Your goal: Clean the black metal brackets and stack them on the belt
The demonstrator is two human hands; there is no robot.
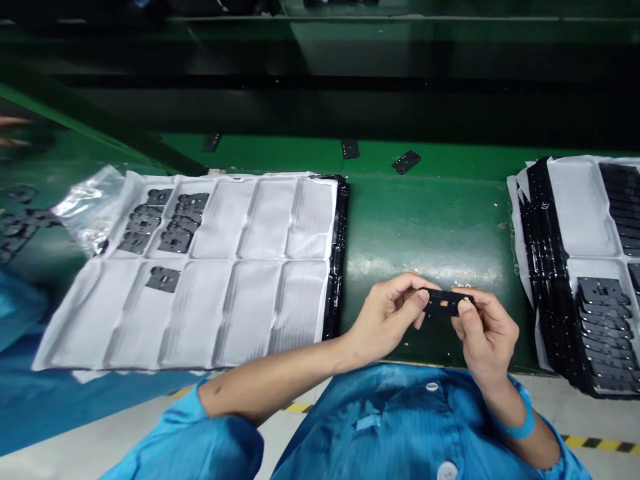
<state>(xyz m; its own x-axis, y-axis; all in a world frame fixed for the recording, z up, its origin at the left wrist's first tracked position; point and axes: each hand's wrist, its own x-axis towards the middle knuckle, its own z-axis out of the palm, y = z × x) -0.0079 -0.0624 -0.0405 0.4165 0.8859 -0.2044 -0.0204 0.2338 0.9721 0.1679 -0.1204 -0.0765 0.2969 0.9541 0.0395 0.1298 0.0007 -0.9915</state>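
Both my hands hold one small flat black plastic part (pixel 444 302) above the green bench, just in front of my chest. My left hand (pixel 387 317) pinches its left end with thumb and fingers. Its right end is pinched by my right hand (pixel 484 331), fingers closed. The part is a thin rectangle with cut-out holes.
A black tray lined with white sheet (pixel 270 267) lies to the left, with several black parts (pixel 165 223) in its far-left pockets. Another tray (pixel 570 220) with stacked black parts (pixel 607 333) stands at the right. Loose parts (pixel 406 161) lie on the green bench (pixel 430 227) behind.
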